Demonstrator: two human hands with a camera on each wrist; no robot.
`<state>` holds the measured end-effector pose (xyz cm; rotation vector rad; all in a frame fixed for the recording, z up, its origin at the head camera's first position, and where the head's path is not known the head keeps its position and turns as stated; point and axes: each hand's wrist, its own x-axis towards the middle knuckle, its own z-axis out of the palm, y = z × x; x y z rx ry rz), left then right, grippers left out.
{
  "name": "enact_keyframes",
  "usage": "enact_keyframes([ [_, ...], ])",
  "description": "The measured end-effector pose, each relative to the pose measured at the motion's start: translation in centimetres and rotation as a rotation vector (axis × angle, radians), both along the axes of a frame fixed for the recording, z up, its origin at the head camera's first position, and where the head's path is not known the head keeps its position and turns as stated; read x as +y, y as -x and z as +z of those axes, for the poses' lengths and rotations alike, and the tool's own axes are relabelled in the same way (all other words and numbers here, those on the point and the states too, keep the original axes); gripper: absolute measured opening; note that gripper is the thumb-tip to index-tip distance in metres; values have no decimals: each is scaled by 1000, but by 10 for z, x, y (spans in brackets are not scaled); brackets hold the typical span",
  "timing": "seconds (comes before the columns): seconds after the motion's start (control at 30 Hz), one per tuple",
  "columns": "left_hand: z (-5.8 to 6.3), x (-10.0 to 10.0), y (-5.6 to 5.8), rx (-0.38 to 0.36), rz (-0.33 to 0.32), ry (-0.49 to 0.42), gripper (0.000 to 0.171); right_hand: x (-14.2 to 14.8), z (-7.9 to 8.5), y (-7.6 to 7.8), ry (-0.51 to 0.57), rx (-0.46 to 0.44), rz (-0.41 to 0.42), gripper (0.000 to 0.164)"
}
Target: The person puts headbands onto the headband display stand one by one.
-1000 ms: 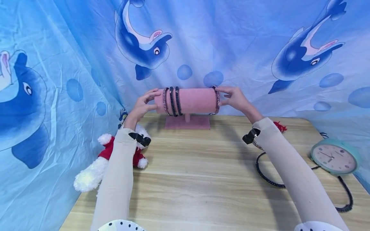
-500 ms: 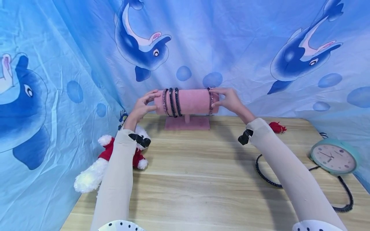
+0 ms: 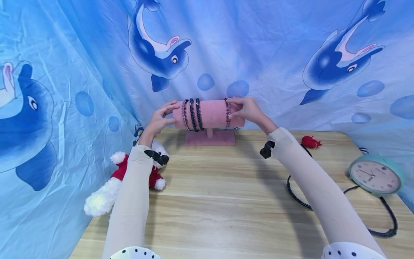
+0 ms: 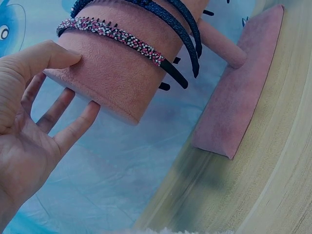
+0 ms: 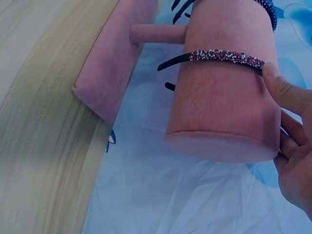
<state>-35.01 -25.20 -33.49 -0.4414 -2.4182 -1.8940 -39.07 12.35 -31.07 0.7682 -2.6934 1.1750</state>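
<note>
Rightmost headband (image 3: 228, 110) slid leftward, roll (image 3: 212, 113) lying crosswise

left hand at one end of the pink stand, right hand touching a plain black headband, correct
Not plain black: the right wrist view shows the headband the right hand touches is beaded pink and white. The left hand is at one end of the pink headband stand.

Bright, even light filled the head view, soft shadows darkening the pale wood-grain tabletop (image 3: 210, 201); both wrist views looked dimmer.
</note>
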Motion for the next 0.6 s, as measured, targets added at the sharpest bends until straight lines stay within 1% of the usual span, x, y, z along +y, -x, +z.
enact_keyframes([
  [0.17, -1, -1, 1, 10, -4, 3, 61, -8, 3, 3, -22, -2, -9, 68],
  [0.37, -3, -1, 2, 15, -13, -6, 61, -17, 4, 5, -34, 8, 3, 67],
  [0.6, -2, -1, 1, 24, -5, 11, 60, -29, 8, 5, -55, 28, 5, 64],
])
